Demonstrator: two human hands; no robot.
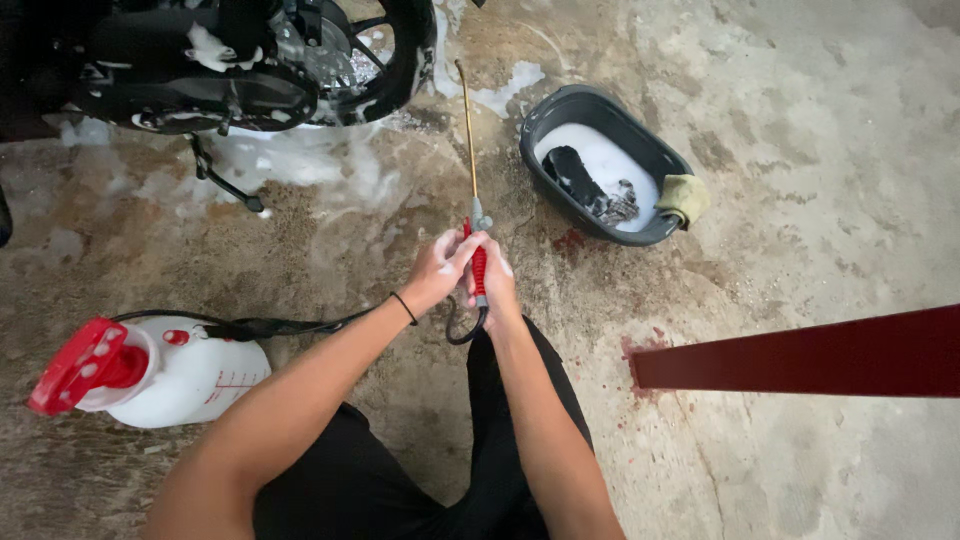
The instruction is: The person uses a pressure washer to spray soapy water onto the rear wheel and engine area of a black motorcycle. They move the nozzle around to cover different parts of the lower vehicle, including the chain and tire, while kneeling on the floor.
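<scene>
Nearest the camera, black-trousered knees are seen over a wet concrete floor [800, 180], with both forearms stretched forward. To the left, a white pressure sprayer tank [185, 378] with a red pump handle lies on that floor, and a black hose [270, 325] is led from it toward the hands. The right hand [495, 280] is closed around the red grip of the spray wand [470, 160]; the left hand [440, 268], a dark band at its wrist, is closed on the wand's upper grip, both flecked with suds. The brass lance is pointed away toward the motorcycle wheel [370, 50]. Further off, a dark basin [545, 115] of soapy water holds a dark cloth, and a yellow sponge [685, 197] is draped on its rim. Foam is spread over the wheel, the lower bike parts and the floor beneath, so soaping is judged largely done, while rinsing appears left: no spray is seen leaving the lance.
</scene>
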